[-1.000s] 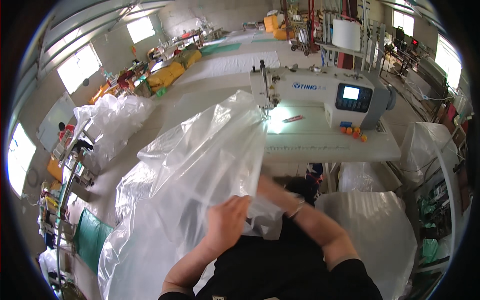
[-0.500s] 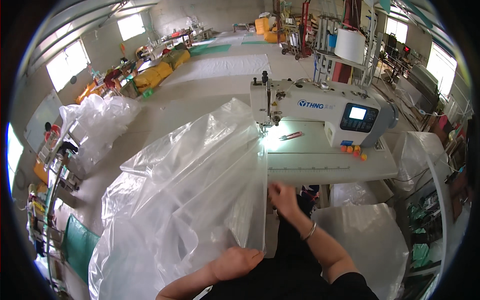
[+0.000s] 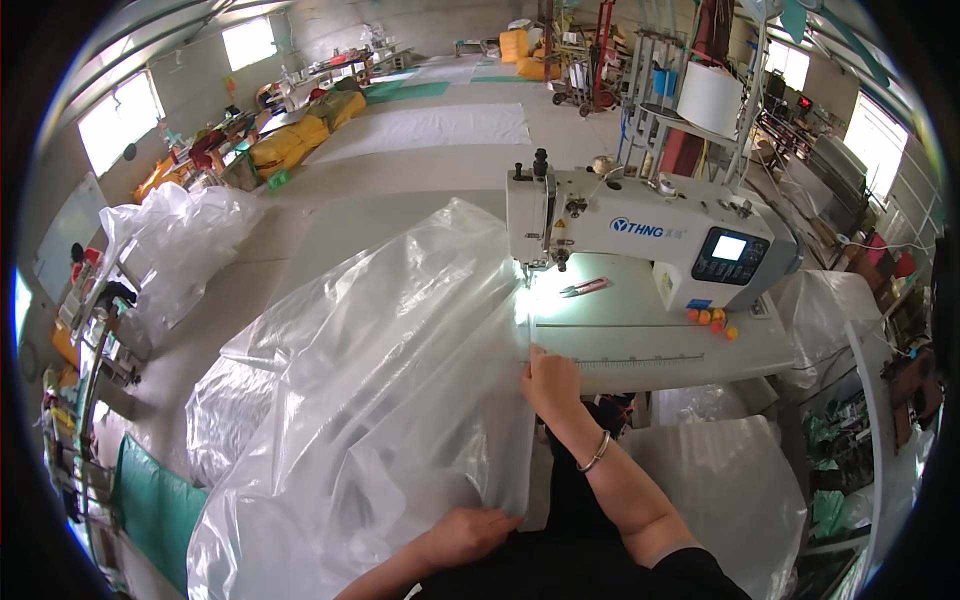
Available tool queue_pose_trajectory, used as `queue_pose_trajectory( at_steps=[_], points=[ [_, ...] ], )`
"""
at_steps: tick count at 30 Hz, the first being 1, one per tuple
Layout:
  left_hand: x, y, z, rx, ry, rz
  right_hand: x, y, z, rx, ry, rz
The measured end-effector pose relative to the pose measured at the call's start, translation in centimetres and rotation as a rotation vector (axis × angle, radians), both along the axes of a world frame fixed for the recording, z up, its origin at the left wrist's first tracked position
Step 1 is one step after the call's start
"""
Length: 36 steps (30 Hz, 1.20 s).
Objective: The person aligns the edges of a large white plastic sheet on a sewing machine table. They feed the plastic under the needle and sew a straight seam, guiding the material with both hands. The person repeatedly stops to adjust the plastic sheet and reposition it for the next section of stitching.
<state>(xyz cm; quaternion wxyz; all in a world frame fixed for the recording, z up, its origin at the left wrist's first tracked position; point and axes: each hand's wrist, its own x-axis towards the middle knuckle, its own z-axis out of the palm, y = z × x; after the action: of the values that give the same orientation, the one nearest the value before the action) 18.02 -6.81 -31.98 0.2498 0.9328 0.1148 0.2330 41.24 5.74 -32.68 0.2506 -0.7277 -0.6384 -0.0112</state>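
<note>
Head view, translucent plastic sheet [image 3: 370, 390] across centre and lower left of frame, left hand [image 3: 468, 535] grasping its right edge at lower centre, right hand [image 3: 553, 382] contacting that edge near centre, grip not determinable, sewing machine [image 3: 600, 200] at upper right, mounted on bench [image 3: 620, 340].

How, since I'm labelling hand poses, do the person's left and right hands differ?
The left hand is low, close to the body; the right hand is farther forward, by the front edge of the sewing table. The right hand has a bracelet at its wrist, while the left hand's wrist looks bare. Both are at the right edge of the clear plastic sheet.
</note>
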Motion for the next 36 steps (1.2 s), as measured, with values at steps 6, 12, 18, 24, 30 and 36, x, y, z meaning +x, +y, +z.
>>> queue_pose_trajectory(
  at_steps=[6, 12, 18, 24, 30, 36],
  points=[
    [1.6, 2.7, -1.8, 0.052, 0.028, 0.064, 1.2, 2.7, -0.1, -0.018, 0.000, -0.013],
    [3.1, 5.9, -1.6, 0.123, -0.009, 0.101, 1.6, 4.4, -0.5, 0.081, 0.025, -0.035],
    [4.5, 8.9, -0.6, 0.219, 0.048, 0.122, 2.9, 7.5, -0.8, 0.110, 0.044, 0.012],
    [7.4, 10.1, 1.1, 0.073, -0.005, 0.226, 4.5, 10.2, -1.6, 0.066, 0.006, 0.004],
    [10.3, 9.5, 1.4, -0.218, 0.087, 0.212, 3.9, 4.7, -1.2, 0.065, 0.029, 0.072],
    [12.3, 13.5, 6.2, -0.127, 0.224, 0.452, 3.4, -0.9, -0.7, 0.032, 0.134, 0.075]
  ],
)
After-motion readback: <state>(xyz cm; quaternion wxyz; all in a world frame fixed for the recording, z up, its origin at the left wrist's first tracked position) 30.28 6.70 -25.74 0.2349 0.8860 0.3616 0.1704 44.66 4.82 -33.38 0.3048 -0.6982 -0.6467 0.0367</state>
